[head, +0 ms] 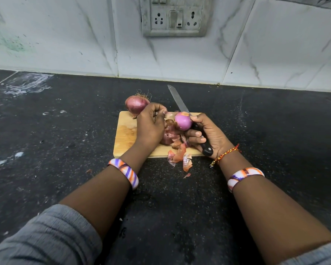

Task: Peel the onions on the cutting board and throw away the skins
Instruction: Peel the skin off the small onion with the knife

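A wooden cutting board point(125, 138) lies on the black counter. My right hand point(208, 133) grips a black-handled knife point(177, 101) and also holds a mostly peeled pink onion point(182, 121) against the blade with thumb and fingers. My left hand point(151, 125) hovers over the board with fingers curled, pinching a strip of skin near the onion. An unpeeled red onion point(135, 106) with roots sits at the board's far left corner. Loose skins point(177, 148) pile on the board and spill over its near edge.
The black stone counter point(65, 131) has white smears and crumbs at the left. A tiled marble wall with a socket panel point(175, 16) rises behind. Small skin scraps point(187, 175) lie on the counter in front of the board.
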